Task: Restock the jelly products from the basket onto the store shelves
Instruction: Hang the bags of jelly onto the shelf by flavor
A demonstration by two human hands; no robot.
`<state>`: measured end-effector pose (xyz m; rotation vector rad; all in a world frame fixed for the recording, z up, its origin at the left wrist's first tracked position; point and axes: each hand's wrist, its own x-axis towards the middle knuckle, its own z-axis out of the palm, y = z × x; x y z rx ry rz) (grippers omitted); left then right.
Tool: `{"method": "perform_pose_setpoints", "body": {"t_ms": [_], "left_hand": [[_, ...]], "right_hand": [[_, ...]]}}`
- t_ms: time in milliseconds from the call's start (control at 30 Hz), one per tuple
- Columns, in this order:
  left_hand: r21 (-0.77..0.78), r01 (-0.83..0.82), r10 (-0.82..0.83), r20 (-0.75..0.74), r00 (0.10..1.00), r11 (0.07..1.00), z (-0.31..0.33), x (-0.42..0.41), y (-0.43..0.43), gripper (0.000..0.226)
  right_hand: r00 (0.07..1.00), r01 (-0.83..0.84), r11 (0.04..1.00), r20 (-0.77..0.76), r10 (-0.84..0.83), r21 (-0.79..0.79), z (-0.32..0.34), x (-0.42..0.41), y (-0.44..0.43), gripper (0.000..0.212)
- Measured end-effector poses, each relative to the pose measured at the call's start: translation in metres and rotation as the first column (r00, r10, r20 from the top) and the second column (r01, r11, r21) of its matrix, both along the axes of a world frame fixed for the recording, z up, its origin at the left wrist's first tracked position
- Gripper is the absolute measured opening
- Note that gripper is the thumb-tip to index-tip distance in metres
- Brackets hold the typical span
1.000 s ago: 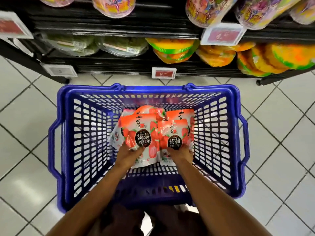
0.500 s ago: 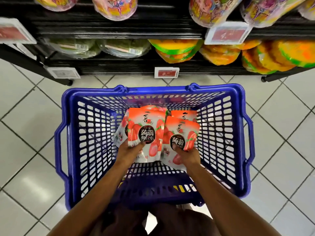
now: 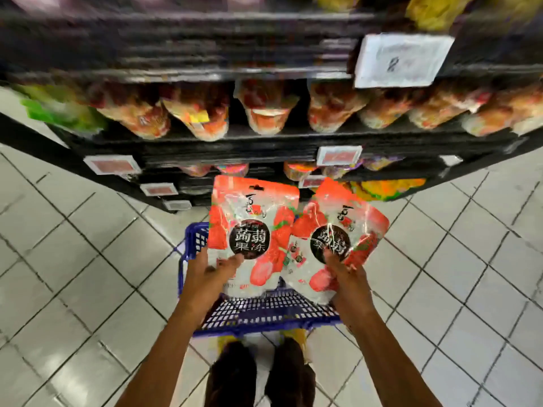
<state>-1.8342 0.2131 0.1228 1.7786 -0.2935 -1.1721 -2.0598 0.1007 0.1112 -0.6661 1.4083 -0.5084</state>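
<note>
As left grip [image 3: 205,276] pinches left pouch [image 3: 253,227] and right grip [image 3: 350,284] right pouch [image 3: 338,230], raise both upright toward the shelf [image 3: 235,146]

Bright, even light falls from overhead. Strong motion blur smears the shelves [image 3: 205,148] and the price tag [image 3: 401,60], worst toward the top edge. The left jelly pouch [image 3: 252,227] and right jelly pouch [image 3: 335,239] are fairly sharp, with white glints on their glossy film. Soft glare patches lie on the floor tiles [image 3: 73,274]. Wide-angle distortion bends shelf edges and tile lines near the corners.
</note>
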Motion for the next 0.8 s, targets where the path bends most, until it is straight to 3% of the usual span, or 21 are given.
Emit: {"method": "perform_pose_setpoints", "body": {"t_ms": [100,167,300,400,467,667,800], "left_hand": [[-0.128,0.050,-0.044,0.049,0.998,0.990,0.106,0.006,-0.012,0.015],[-0.202,0.067,-0.055,0.065,0.996,0.977,0.162,0.010,-0.016,0.026],[-0.311,0.090,-0.029,0.193,0.981,0.946,0.252,0.027,-0.028,0.026],[-0.361,0.065,0.004,0.188,0.982,0.930,0.293,0.035,-0.033,0.035],[-0.390,0.029,0.048,0.187,0.981,0.921,0.312,0.039,-0.034,0.024],[-0.465,-0.074,0.155,0.138,0.978,0.882,0.353,0.044,-0.033,0.017],[-0.497,-0.066,0.145,0.123,0.982,0.865,0.383,0.044,-0.041,0.018]], "right_hand": [[0.997,-0.083,0.985,-0.004,0.083,-0.154,0.096,0.000,-0.012,0.052],[0.989,-0.143,0.963,0.005,0.148,-0.229,0.148,0.000,-0.019,0.058],[0.987,-0.151,0.912,-0.002,0.163,-0.382,0.241,0.014,-0.039,0.071],[0.995,-0.052,0.868,0.050,0.088,-0.494,0.292,0.032,-0.040,0.062],[0.995,-0.015,0.836,0.071,0.064,-0.549,0.318,0.044,-0.037,0.053],[0.995,-0.021,0.759,0.060,0.080,-0.651,0.367,0.063,-0.030,0.054],[0.993,-0.016,0.696,0.067,0.092,-0.718,0.402,0.065,-0.036,0.039]]}}
